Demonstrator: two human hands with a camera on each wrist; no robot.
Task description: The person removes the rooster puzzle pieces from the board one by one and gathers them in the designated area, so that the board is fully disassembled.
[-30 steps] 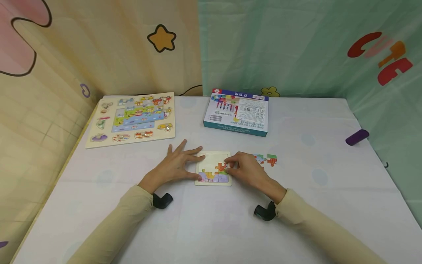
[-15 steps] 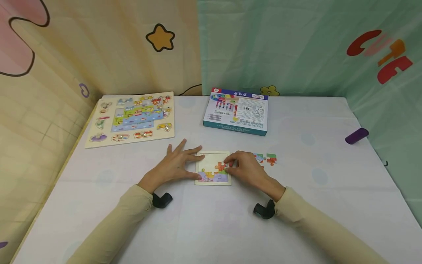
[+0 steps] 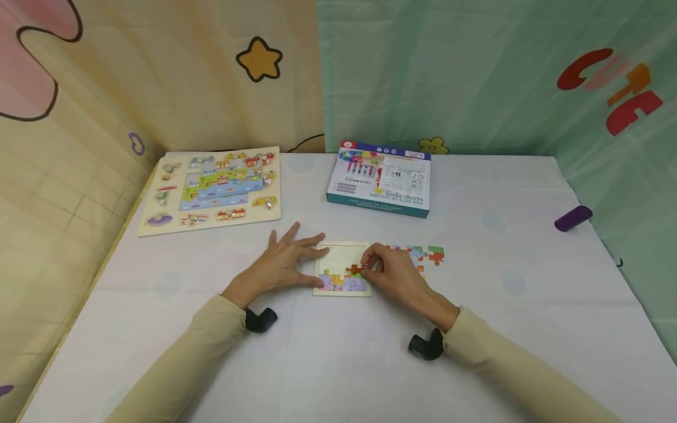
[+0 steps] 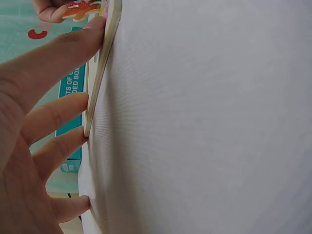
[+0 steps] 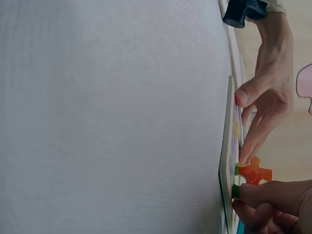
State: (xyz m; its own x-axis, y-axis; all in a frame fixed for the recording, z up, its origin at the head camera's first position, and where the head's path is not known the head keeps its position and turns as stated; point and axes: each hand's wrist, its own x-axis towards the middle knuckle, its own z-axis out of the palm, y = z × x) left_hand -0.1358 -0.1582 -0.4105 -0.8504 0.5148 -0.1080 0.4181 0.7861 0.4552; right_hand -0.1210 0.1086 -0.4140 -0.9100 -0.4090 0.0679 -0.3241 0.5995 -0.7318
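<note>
A small jigsaw tray (image 3: 344, 243) with a pale rim lies at the middle of the table, its near part filled with purple, yellow and green pieces. My left hand (image 3: 282, 265) is spread, thumb and fingertips resting on the tray's left side; the left wrist view shows them along the edge. Between thumb and fingers, my right hand (image 3: 398, 274) pinches an orange-red jigsaw piece (image 3: 355, 269). In the right wrist view this piece (image 5: 255, 172) stands tilted up over the tray, a green edge towards it. My fingertips hide part of it.
Loose jigsaw pieces (image 3: 436, 255) lie right of the tray, partly behind my right hand. A flat box (image 3: 376, 200) is at the back. Wooden peg puzzle boards (image 3: 233, 226) lie back left. A purple cylinder (image 3: 573, 218) is near the right edge.
The orange-red piece, flatter in the tray before, is now tilted up in my right hand's pinch. That hand has shifted slightly, showing more loose pieces behind it. My left hand stays put.
</note>
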